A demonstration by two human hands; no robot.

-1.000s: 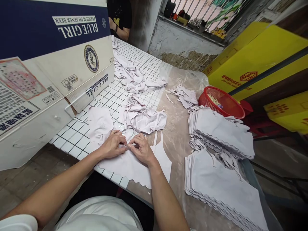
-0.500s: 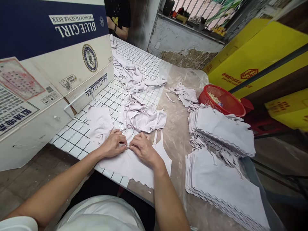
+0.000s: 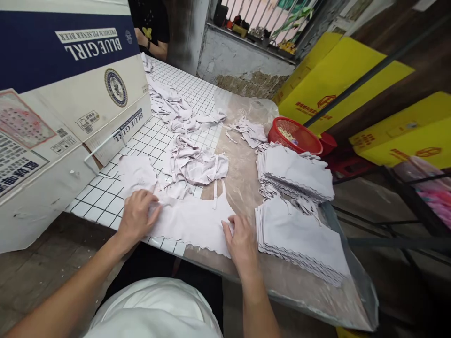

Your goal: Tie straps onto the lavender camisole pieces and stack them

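A pale camisole top (image 3: 192,220) lies spread flat at the table's near edge, its wavy hem toward me and a thin strap loop at the upper right. My left hand (image 3: 139,213) rests on its left end, thumb and fingers apart. At the garment's right edge, my right hand (image 3: 241,239) touches the cloth with thumb and forefinger spread. Just beyond lies a crumpled heap of similar pale garments (image 3: 197,162). Another pale piece (image 3: 137,173) lies flat beyond my left hand.
Two neat stacks of pale tops, a nearer stack (image 3: 299,234) and a farther stack (image 3: 296,171), sit on the right. Behind them stands a red basket (image 3: 299,141). A large beer carton (image 3: 70,117) rises on the left. More garments (image 3: 172,105) lie farther back, near another person (image 3: 151,28).
My hands have parted from a pinch on the garment's upper edge to its left and right ends. The top now lies flatter. The camera view has shifted to the right.
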